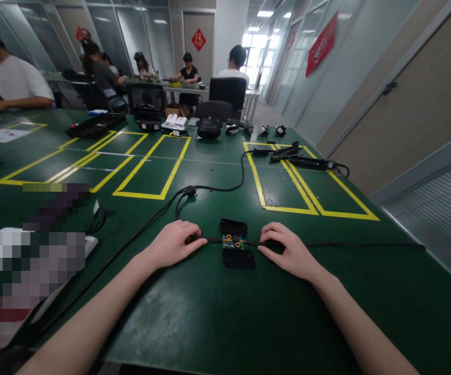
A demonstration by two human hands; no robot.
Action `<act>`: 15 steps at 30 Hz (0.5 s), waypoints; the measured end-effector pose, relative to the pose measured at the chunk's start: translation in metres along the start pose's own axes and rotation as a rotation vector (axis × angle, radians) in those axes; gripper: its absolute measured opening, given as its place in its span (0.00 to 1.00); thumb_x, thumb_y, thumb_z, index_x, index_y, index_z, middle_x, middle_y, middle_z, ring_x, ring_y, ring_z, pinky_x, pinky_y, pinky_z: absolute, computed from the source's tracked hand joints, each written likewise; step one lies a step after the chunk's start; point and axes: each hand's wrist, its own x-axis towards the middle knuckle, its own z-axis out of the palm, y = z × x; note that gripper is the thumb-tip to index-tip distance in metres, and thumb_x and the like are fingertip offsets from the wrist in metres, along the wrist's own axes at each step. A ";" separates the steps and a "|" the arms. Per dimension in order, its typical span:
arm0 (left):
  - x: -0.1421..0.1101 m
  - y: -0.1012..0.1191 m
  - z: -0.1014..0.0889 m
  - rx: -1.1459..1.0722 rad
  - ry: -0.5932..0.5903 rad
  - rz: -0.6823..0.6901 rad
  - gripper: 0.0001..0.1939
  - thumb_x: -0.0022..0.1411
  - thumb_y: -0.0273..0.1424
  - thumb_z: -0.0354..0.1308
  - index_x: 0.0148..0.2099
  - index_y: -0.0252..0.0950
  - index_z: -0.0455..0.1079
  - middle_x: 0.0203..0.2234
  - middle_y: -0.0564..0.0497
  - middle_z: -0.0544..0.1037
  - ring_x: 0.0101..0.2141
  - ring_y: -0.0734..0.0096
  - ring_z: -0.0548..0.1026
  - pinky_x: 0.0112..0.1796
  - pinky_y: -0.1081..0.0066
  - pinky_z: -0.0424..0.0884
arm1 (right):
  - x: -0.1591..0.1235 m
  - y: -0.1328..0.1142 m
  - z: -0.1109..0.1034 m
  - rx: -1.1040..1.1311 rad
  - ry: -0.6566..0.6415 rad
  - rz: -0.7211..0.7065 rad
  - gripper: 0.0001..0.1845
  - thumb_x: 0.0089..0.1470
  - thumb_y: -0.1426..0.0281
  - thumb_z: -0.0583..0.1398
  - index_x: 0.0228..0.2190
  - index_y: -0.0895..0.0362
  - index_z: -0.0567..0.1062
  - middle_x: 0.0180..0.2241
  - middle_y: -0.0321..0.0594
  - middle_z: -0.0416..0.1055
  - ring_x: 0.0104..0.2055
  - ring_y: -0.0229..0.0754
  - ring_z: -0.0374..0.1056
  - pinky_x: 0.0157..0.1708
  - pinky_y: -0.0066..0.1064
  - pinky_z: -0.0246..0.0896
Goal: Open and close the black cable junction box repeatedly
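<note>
Between my hands lies a small circuit board [233, 241] with copper-coloured coils and coloured wires. One black plastic case half [233, 226] sits just beyond it, and another case half [238, 259] lies on the near side. My left hand [177, 242] is closed on the black cable that enters the board from the left. Over on the other side, my right hand [285, 249] pinches the black cable [252, 243] leaving the board, which runs on along the table to the right edge.
A black cord with a plug [190, 191] crosses the green table [162, 312]. Yellow tape rectangles [139, 196] mark its surface. Tools with cords [307, 162] lie at the back right, a black tray [95, 125] at the back left. A blurred-out object [33, 271] is at left. People sit beyond.
</note>
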 end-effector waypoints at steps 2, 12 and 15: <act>-0.001 -0.005 -0.006 -0.008 0.005 -0.020 0.21 0.76 0.45 0.51 0.35 0.37 0.72 0.27 0.51 0.77 0.30 0.67 0.75 0.34 0.70 0.68 | 0.000 0.005 -0.004 -0.006 -0.022 0.017 0.13 0.63 0.59 0.63 0.29 0.52 0.74 0.37 0.43 0.75 0.41 0.49 0.73 0.40 0.41 0.71; -0.002 -0.006 -0.005 -0.031 -0.060 -0.081 0.19 0.73 0.47 0.54 0.40 0.37 0.73 0.27 0.52 0.76 0.30 0.67 0.74 0.34 0.70 0.66 | 0.006 0.005 -0.004 0.025 -0.103 0.179 0.25 0.68 0.51 0.53 0.27 0.54 0.71 0.24 0.36 0.69 0.25 0.40 0.64 0.27 0.31 0.57; -0.004 -0.005 -0.004 -0.099 -0.044 -0.007 0.17 0.77 0.42 0.48 0.48 0.39 0.75 0.35 0.50 0.81 0.36 0.66 0.78 0.40 0.69 0.69 | 0.006 0.004 -0.006 0.024 -0.097 0.190 0.26 0.69 0.51 0.51 0.29 0.54 0.72 0.23 0.36 0.70 0.25 0.39 0.65 0.27 0.30 0.57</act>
